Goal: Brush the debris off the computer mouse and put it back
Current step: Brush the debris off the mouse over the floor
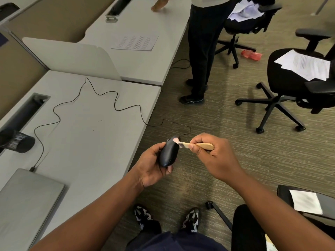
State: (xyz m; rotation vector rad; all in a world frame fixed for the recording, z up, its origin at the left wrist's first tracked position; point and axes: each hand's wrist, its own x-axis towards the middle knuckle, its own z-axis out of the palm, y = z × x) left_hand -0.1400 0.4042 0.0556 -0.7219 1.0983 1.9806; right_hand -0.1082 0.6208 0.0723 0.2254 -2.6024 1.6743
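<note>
At frame centre, the left hand (154,165) grips the mouse (168,153); the right hand (212,154) pinches the brush (203,146), bristles touching the mouse.

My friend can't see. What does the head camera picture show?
A left hand holds a black computer mouse off the desk edge while the right hand sweeps it with a small wooden brush. The mouse's cable snakes across the desk.

Black corded mouse (167,153) held off desk edge — wooden-handled brush (197,145) touching its front.
</note>
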